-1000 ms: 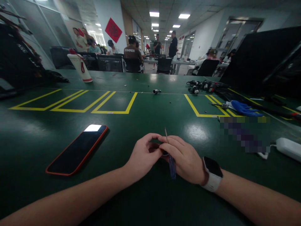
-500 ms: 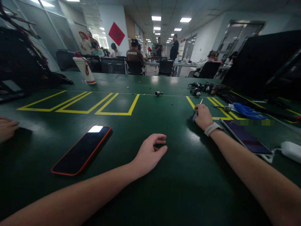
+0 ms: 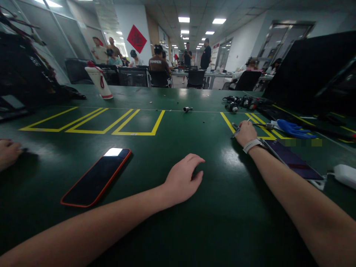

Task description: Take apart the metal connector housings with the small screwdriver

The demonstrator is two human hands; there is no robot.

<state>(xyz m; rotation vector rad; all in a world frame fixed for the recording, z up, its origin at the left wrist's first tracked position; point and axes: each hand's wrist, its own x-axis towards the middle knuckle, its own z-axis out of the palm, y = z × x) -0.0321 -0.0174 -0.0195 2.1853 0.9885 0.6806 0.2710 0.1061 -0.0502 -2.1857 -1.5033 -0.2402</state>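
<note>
My right hand (image 3: 246, 132), with a light watch band on its wrist, is closed around a slim metal tool (image 3: 236, 130) near the yellow tape at right. Parts of the tool stick out left of the fingers, and a thin shaft (image 3: 249, 119) shows above them. The palm hides the rest, so its exact kind is unclear. Low over the green table (image 3: 222, 222), my left hand (image 3: 185, 180) holds nothing, its thumb and fingers curved and apart. To its left lies a phone (image 3: 97, 178) with an orange-red edge.
Blue-handled pliers-like tool (image 3: 294, 129) and a dark tablet (image 3: 296, 159) lie right of my right hand. Farther back are a small metal fitting (image 3: 187, 109), black cabled parts (image 3: 236, 105) and a white cup (image 3: 100, 81). Another person's hand (image 3: 9, 154) rests at the left edge.
My right hand has shifted slightly right and away from me with the slim tool, whose shaft now points differently. My left hand has moved a little right, fingers still apart.
</note>
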